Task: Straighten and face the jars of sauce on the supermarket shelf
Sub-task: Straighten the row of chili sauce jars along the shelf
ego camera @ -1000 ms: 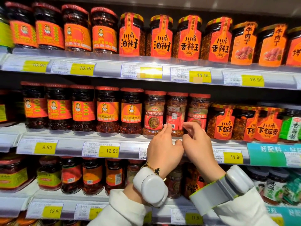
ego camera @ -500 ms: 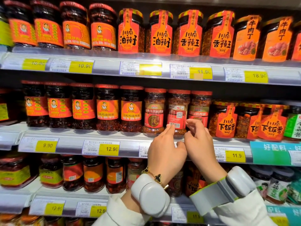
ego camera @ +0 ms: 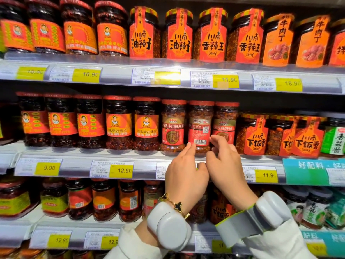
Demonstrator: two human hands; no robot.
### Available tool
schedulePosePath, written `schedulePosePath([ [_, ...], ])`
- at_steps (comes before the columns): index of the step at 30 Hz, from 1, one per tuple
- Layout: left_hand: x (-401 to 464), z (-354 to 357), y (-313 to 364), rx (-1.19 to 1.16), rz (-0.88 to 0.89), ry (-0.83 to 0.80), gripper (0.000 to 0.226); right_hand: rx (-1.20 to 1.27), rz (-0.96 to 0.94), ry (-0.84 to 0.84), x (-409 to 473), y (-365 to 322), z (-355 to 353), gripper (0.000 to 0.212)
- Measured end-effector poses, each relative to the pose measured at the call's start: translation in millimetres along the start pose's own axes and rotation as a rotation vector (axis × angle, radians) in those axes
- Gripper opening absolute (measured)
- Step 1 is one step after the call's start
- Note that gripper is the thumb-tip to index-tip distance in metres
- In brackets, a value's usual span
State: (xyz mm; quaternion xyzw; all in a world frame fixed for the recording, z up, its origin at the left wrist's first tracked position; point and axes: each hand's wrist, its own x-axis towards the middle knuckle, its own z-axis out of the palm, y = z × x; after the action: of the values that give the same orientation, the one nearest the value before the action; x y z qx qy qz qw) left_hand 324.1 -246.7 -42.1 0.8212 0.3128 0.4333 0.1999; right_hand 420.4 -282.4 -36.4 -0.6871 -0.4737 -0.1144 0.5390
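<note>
**Both hands at the turned jar on the middle shelf**

While your two hands meet at the front of the middle shelf [ego camera: 78, 157], they frame one jar: the barcode-facing jar [ego camera: 200, 128], which stands upright with its red lid on and shows its back label, with QR code and barcode, to the aisle. Your left hand [ego camera: 183, 174] reaches up with fingers fairly straight, the fingertips [ego camera: 189, 145] touching the jar's lower left side; nothing is curled round the glass. Your right hand [ego camera: 225, 165] sits just beside it, fingers bent, with the fingertips [ego camera: 214, 138] at the jar's lower right edge, in front of the neighbouring right jar [ego camera: 225, 122]. Whether that hand actually pinches either jar, you cannot tell from this angle. The two thumbs touch or nearly touch below the jar, in front of the shelf edge.

To the turned jar's left stands the front-facing jar [ego camera: 173, 126] of the same brand, its label square to you. Further left runs a row of dark portrait-label jars [ego camera: 89, 122], and to the right stand orange-tagged jars [ego camera: 254, 135]. Yellow price tags [ego camera: 121, 171] line the shelf rails. You wear a grey wrist device [ego camera: 168, 227] and a gold bracelet [ego camera: 175, 204] on the left wrist, and a second wrist device [ego camera: 261, 215] on the right.
</note>
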Motion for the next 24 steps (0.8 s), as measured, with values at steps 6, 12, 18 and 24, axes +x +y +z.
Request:
schedulePosePath([
  [6, 8, -1, 0, -0.016, -0.046, -0.03, 0.061, 0.015, -0.025, 0.068, -3, -2, -1, 0.041],
  [12, 2, 1, 3, -0.041, -0.033, 0.029, 0.054, 0.089, 0.026, -0.042, 2, -2, -4, 0.049],
  [18, 10, 0, 4, -0.051, -0.051, -0.017, 0.063, 0.062, -0.03, 0.053, 0, -3, -3, 0.042],
  [24, 14, 0, 4, -0.053, -0.098, -0.07, 0.067, 0.124, 0.027, -0.035, 2, -1, -4, 0.044],
])
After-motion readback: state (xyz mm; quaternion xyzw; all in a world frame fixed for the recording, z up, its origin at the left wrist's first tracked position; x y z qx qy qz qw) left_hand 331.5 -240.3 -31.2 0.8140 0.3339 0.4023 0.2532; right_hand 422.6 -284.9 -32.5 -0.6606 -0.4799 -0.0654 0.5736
